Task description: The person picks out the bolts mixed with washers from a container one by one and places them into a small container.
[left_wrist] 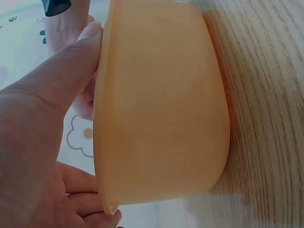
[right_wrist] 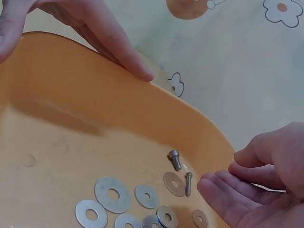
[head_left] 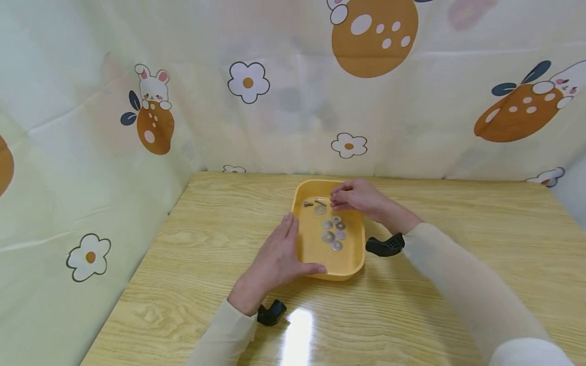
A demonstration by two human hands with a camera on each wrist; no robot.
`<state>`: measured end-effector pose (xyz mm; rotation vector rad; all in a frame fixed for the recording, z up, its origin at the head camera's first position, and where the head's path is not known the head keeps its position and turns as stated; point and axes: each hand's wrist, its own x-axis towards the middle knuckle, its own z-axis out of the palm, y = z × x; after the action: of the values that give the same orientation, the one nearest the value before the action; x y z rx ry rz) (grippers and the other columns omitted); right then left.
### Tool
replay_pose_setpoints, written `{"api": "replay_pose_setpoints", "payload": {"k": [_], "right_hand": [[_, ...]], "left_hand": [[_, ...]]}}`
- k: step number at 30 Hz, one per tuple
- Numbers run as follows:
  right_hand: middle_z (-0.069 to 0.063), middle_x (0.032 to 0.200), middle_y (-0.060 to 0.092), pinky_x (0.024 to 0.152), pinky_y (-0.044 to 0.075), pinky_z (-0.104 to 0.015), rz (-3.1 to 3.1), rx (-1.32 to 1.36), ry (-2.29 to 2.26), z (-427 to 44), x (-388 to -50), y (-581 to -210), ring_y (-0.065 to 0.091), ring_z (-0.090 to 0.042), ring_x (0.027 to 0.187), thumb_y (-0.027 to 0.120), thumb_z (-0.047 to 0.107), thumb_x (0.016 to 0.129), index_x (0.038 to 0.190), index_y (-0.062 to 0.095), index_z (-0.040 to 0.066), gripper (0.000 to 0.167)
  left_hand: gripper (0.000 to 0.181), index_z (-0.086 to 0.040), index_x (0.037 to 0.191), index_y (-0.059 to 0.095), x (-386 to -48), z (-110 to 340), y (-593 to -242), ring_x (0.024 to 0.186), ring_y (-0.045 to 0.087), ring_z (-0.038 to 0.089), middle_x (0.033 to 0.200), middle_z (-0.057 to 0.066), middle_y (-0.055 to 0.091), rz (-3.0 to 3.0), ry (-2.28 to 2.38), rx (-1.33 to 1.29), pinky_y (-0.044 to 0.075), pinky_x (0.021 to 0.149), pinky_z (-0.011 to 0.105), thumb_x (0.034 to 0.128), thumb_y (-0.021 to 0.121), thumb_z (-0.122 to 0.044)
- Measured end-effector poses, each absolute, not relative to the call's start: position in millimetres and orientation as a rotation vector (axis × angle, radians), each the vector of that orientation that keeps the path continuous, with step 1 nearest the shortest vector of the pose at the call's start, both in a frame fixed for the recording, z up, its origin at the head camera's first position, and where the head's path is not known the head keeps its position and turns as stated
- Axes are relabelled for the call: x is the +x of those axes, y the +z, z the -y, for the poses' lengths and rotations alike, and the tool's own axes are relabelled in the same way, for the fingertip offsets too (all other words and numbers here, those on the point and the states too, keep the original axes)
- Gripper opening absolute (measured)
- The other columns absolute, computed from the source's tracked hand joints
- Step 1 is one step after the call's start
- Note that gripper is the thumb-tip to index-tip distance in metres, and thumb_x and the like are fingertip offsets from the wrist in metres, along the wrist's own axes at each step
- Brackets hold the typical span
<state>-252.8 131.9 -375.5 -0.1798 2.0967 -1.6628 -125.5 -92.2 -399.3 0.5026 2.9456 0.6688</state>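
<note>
A yellow-orange plastic tray point(head_left: 354, 259) holds several flat metal washers point(head_left: 328, 237) of different sizes. Near its far left corner lie a short socket-head screw point(right_wrist: 175, 160) and a thinner screw point(right_wrist: 188, 184), beside a large washer. My left hand point(head_left: 276, 256) spans the near left corner, straight fingers along the left rim and thumb on the front rim. Over the far right part of the tray, close to the thinner screw, is my right hand point(head_left: 359, 197). Its fingers are loosely bent, and no object shows between them in the right wrist view.
The tray stands on a wood-grain table point(head_left: 220, 223). Behind and to the left hangs a pale curtain point(head_left: 293, 117) printed with flowers and rabbits. A black wrist-camera mount point(head_left: 385, 245) sits on the right wrist, just outside the tray's right wall.
</note>
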Motion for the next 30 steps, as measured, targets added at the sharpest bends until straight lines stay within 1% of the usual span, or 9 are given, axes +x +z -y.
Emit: {"api": "replay_pose_setpoints", "payload": {"k": [3, 6, 8, 14, 19, 24, 30], "right_hand": [[-0.023, 0.114, 0.062, 0.105, 0.048, -0.048, -2.148, -0.176, -1.626, -129, -255, -378, 0.066, -0.025, 0.103, 0.047, 0.004, 0.102, 0.132, 0.046, -0.020, 0.039], [-0.032, 0.128, 0.055, 0.107, 0.047, -0.047, -2.179, -0.179, -1.604, -126, -257, -378, 0.063, -0.032, 0.112, 0.046, 0.005, 0.102, 0.132, 0.047, -0.020, 0.039], [-0.035, 0.133, 0.051, 0.108, 0.046, -0.047, -2.196, -0.185, -1.593, -125, -259, -378, 0.061, -0.034, 0.116, 0.045, 0.005, 0.101, 0.133, 0.046, -0.019, 0.040], [-0.035, 0.133, 0.053, 0.107, 0.048, -0.046, -2.241, -0.178, -1.554, -119, -265, -384, 0.059, -0.041, 0.120, 0.046, 0.007, 0.100, 0.134, 0.047, -0.018, 0.042], [-0.034, 0.134, 0.052, 0.107, 0.047, -0.046, -2.253, -0.154, -1.539, -112, -270, -392, 0.057, -0.042, 0.124, 0.048, 0.004, 0.098, 0.133, 0.048, -0.018, 0.041], [-0.032, 0.138, 0.050, 0.108, 0.047, -0.045, -2.273, -0.157, -1.497, -107, -271, -397, 0.057, -0.038, 0.122, 0.049, 0.001, 0.094, 0.134, 0.048, -0.018, 0.044], [-0.030, 0.136, 0.054, 0.107, 0.048, -0.044, -2.296, -0.128, -1.468, -100, -274, -398, 0.059, -0.036, 0.118, 0.050, 0.003, 0.095, 0.131, 0.054, -0.016, 0.040]], "left_hand": [[0.130, 0.002, 0.157, 0.010, -126, 91, -400, 0.153, 0.016, 0.031, 0.165, 0.021, 0.012, -2.946, 0.663, 0.500, 0.022, 0.124, 0.041, 0.0713, 0.073, -0.072], [0.130, 0.002, 0.157, 0.010, -126, 91, -399, 0.153, 0.017, 0.031, 0.165, 0.021, 0.011, -2.944, 0.669, 0.488, 0.022, 0.124, 0.041, 0.0714, 0.074, -0.071], [0.130, 0.002, 0.158, 0.010, -126, 91, -399, 0.153, 0.017, 0.030, 0.166, 0.020, 0.011, -2.944, 0.675, 0.480, 0.023, 0.124, 0.041, 0.0712, 0.074, -0.071], [0.129, 0.002, 0.158, 0.011, -127, 91, -398, 0.153, 0.018, 0.030, 0.166, 0.020, 0.013, -2.944, 0.671, 0.476, 0.023, 0.124, 0.041, 0.0715, 0.074, -0.071], [0.129, 0.002, 0.158, 0.011, -127, 91, -398, 0.153, 0.018, 0.029, 0.166, 0.019, 0.012, -2.941, 0.671, 0.487, 0.023, 0.124, 0.040, 0.0717, 0.073, -0.072], [0.129, 0.000, 0.158, 0.010, -127, 91, -398, 0.154, 0.017, 0.028, 0.167, 0.016, 0.010, -2.936, 0.667, 0.475, 0.023, 0.124, 0.040, 0.0715, 0.073, -0.072], [0.129, 0.001, 0.158, 0.010, -127, 92, -398, 0.154, 0.018, 0.028, 0.166, 0.017, 0.011, -2.946, 0.655, 0.491, 0.024, 0.124, 0.040, 0.0720, 0.072, -0.072]]}}
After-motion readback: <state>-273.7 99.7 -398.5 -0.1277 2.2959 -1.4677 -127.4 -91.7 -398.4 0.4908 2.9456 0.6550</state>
